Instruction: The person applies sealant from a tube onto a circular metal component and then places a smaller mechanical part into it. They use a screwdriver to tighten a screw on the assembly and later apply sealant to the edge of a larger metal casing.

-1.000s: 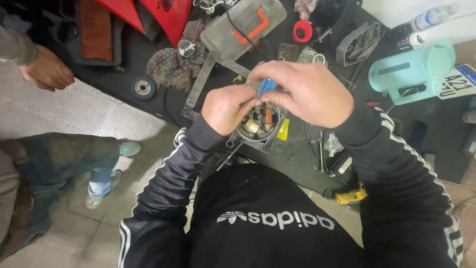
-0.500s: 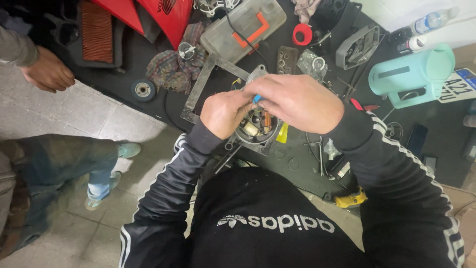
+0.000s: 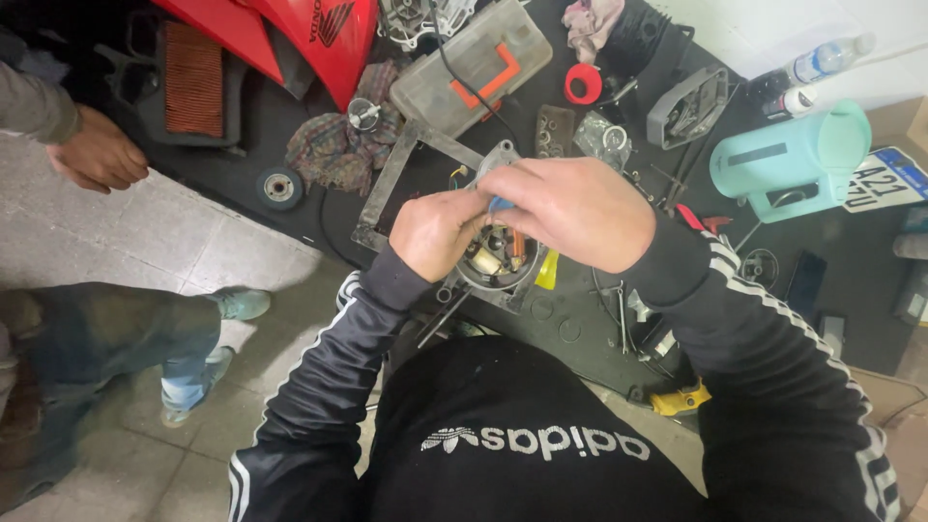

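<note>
Both my hands are over a round metal engine part (image 3: pixel 495 263) with copper-coloured coils inside, lying on a dark workbench (image 3: pixel 290 126). My left hand (image 3: pixel 437 230) grips the part's near left rim. My right hand (image 3: pixel 570 215) is closed around a small tool with a blue handle (image 3: pixel 500 204), whose tip points down into the part. Most of the tool is hidden by my fingers.
Another person's hand (image 3: pixel 97 159) rests on the bench's left edge, their legs and shoes (image 3: pixel 232 304) on the tiled floor. On the bench lie a red fairing (image 3: pixel 290 29), a checked rag (image 3: pixel 329 150), a grey case (image 3: pixel 469 68), a teal jug (image 3: pixel 788 164), a red ring (image 3: pixel 583 84) and loose tools.
My hands and the engine part have stayed together, shifting slightly in view as my head moved. The other person's hand remains on the bench edge.
</note>
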